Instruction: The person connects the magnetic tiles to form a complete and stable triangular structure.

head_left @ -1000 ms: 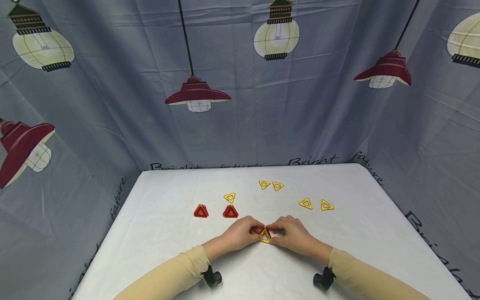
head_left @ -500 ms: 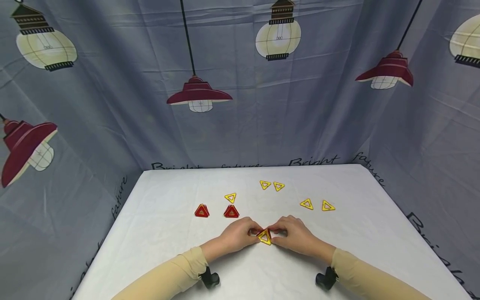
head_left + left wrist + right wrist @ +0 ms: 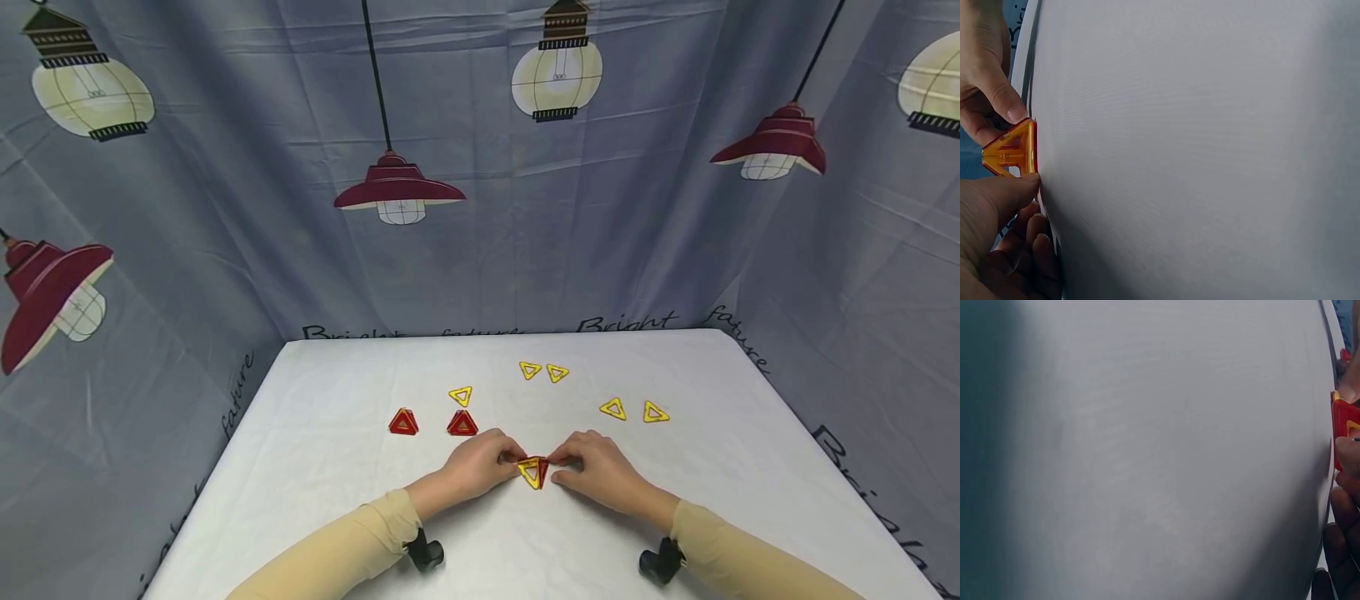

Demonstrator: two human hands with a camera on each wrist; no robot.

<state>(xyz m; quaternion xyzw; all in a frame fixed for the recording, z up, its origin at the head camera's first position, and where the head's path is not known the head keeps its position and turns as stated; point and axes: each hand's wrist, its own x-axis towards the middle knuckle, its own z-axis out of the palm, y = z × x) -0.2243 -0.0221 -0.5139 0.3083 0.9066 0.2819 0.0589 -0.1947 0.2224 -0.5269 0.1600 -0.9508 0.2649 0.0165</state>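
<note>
Between both hands, near the front middle of the white table, is a small pyramid (image 3: 534,472) of translucent triangular magnetic tiles. One face is yellow with a triangular hole, another is red. My left hand (image 3: 480,462) pinches its left side; in the left wrist view the thumb (image 3: 1030,181) presses the pyramid's lower corner. From the other side my right hand (image 3: 596,468) has its index fingertip at the upper right corner. The right wrist view catches the right thumb (image 3: 1349,450) over the red tile (image 3: 1342,419). The pyramid's rear faces are hidden.
Two red pyramids, one further left (image 3: 403,422) and another nearer (image 3: 462,422), stand left of the hands. Single yellow triangular tiles lie beyond them: one at left (image 3: 461,396), a pair at the back (image 3: 530,370) and a pair at right (image 3: 613,408). A lamp-patterned curtain (image 3: 480,275) surrounds the table.
The pyramid has turned so a red face now shows beside the yellow one. My right hand has moved slightly right, its thumb drawing back from the yellow face.
</note>
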